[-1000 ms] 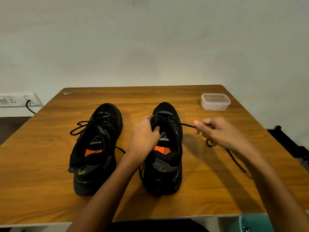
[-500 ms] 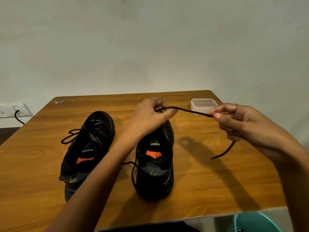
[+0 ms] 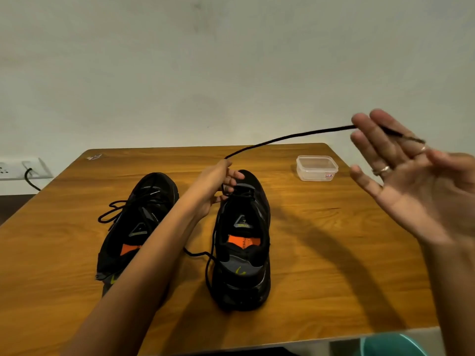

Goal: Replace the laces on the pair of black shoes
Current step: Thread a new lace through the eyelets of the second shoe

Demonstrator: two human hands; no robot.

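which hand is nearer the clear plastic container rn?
Right. The right hand is raised just right of the container; the left hand is over the right shoe's toe, farther off to the container's left.

Soft, fairly dim indoor light falls from above and from the left, warm on the glossy brown wooden counter (image 3: 321, 253) and greenish-grey on the plain wall behind. The raised right hand (image 3: 411, 176) and forearm throw a broad, soft-edged shadow across the counter's right half toward its near right corner; the pair of black lace-up shoes (image 3: 241, 240) shade the wood at their right sides. A faint sheen lies on the counter's far edge, without hard glare. The right hand is smeared by motion blur, its fingertips indistinct. Wide-angle distortion bows the counter's edges and stretches both forearms at the bottom corners. Fine detail looks soft and compressed.
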